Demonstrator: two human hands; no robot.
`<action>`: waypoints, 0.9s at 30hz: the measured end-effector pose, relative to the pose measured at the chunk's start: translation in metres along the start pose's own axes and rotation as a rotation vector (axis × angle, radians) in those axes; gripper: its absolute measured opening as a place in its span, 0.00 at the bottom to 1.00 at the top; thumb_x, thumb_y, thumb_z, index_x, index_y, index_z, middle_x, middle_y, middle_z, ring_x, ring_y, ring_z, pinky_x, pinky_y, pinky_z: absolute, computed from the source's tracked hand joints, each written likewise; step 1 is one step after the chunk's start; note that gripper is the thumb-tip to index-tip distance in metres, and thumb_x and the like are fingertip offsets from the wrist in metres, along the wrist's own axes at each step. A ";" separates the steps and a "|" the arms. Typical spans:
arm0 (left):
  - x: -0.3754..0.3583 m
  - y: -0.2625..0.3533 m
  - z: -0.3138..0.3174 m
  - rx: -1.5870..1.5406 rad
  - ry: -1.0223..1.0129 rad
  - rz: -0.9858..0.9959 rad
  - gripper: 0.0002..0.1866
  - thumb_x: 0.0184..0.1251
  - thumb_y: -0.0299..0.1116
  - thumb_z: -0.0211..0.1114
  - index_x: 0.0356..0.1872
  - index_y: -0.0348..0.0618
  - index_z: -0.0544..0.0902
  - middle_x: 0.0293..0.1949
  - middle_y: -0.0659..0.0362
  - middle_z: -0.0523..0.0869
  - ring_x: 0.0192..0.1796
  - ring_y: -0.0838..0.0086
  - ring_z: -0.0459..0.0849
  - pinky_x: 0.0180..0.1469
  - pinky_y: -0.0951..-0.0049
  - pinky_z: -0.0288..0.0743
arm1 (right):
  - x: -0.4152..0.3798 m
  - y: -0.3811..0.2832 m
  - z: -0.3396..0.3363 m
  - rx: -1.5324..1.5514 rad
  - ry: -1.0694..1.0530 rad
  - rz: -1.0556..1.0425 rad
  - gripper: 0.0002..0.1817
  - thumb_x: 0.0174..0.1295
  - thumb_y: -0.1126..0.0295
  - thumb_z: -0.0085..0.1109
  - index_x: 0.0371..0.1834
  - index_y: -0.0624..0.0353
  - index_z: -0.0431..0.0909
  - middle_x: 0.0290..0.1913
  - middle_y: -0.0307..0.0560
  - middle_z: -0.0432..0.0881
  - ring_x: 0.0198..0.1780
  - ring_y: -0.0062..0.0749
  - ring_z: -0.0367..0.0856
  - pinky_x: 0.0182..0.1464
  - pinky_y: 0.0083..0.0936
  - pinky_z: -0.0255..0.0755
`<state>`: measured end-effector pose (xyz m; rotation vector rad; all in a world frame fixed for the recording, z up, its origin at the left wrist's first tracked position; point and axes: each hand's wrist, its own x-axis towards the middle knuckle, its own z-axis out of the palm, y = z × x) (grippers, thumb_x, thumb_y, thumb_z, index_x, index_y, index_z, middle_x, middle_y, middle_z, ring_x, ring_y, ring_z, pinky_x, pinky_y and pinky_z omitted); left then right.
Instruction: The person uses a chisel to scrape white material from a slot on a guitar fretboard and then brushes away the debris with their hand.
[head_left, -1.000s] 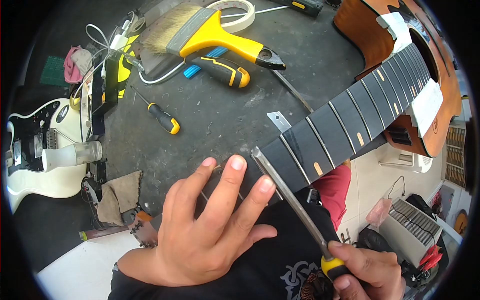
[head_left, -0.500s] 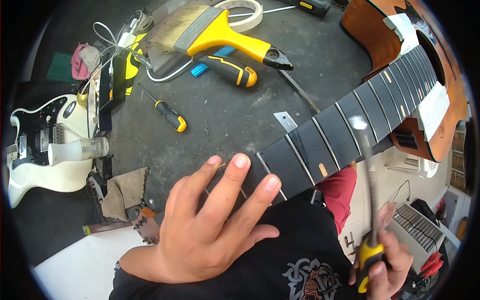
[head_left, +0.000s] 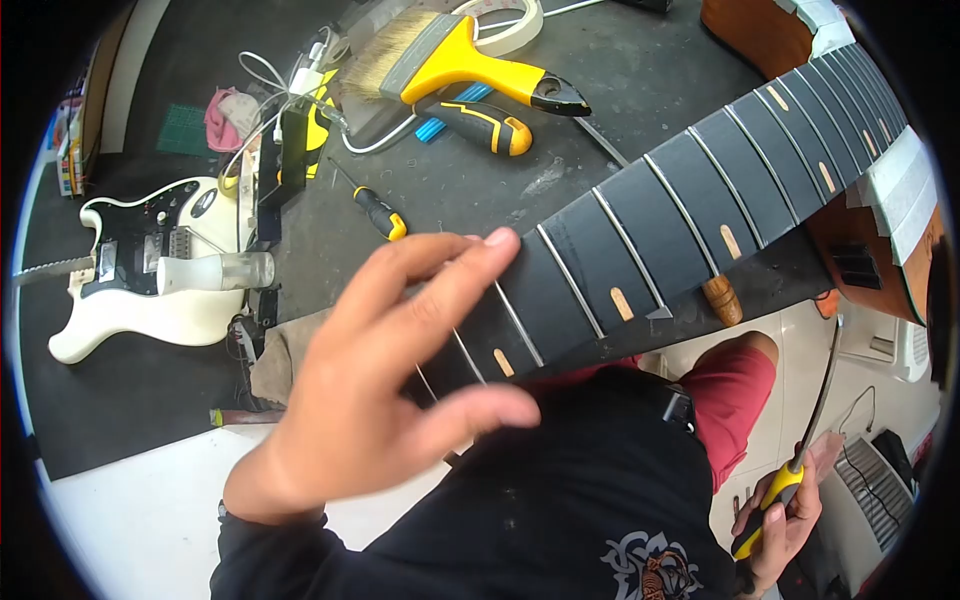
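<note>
A dark guitar fretboard (head_left: 640, 232) with metal frets and small wooden inlays runs diagonally up to an orange-brown guitar body (head_left: 885, 245) masked with white tape. My left hand (head_left: 375, 370) is at the lower left end of the neck, its thumb and fingers spread, holding nothing; whether it touches the board is unclear. My right hand (head_left: 780, 525), at the lower right, is wrapped round the yellow-black handle of a tool (head_left: 785, 487). The tool's long thin metal shaft points up, away from the fretboard.
On the dark bench lie a wide yellow brush (head_left: 470, 65), a large screwdriver (head_left: 480, 125), a small screwdriver (head_left: 380, 212), a tape roll (head_left: 515, 28) and a white electric guitar (head_left: 125, 320). A wooden handle (head_left: 722, 300) shows below the neck.
My left hand has shifted up, its thumb and fingers wider apart. The tool in my right hand has moved away from the fretboard to the right. The view has shifted, showing more of the neck.
</note>
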<state>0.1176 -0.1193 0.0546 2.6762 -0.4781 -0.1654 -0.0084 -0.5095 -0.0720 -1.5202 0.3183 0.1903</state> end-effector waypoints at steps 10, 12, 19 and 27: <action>-0.012 0.000 0.003 -0.089 0.097 -0.239 0.51 0.51 0.67 0.76 0.66 0.33 0.80 0.59 0.48 0.84 0.59 0.65 0.82 0.59 0.68 0.73 | 0.009 0.045 -0.036 0.124 -0.023 0.102 0.42 0.67 0.54 0.65 0.78 0.63 0.59 0.33 0.47 0.75 0.16 0.22 0.72 0.18 0.17 0.69; -0.010 0.002 0.007 -0.126 0.126 -0.220 0.45 0.51 0.57 0.80 0.64 0.32 0.81 0.57 0.45 0.85 0.57 0.61 0.84 0.59 0.68 0.75 | 0.013 0.064 -0.045 0.209 -0.069 0.129 0.39 0.67 0.61 0.65 0.77 0.65 0.62 0.33 0.50 0.78 0.20 0.28 0.77 0.24 0.20 0.73; -0.006 0.005 0.015 -0.138 0.208 -0.182 0.47 0.40 0.55 0.86 0.58 0.29 0.83 0.55 0.46 0.85 0.58 0.62 0.83 0.62 0.67 0.73 | 0.026 0.142 -0.051 0.179 -0.052 0.327 0.32 0.70 0.67 0.60 0.74 0.68 0.64 0.32 0.45 0.78 0.24 0.25 0.77 0.26 0.20 0.73; -0.004 0.007 0.024 -0.123 0.339 -0.136 0.41 0.36 0.46 0.90 0.53 0.32 0.85 0.51 0.46 0.87 0.55 0.58 0.86 0.60 0.64 0.77 | 0.033 0.168 -0.050 0.088 -0.037 0.291 0.31 0.70 0.69 0.61 0.74 0.66 0.65 0.29 0.42 0.78 0.24 0.24 0.76 0.26 0.19 0.70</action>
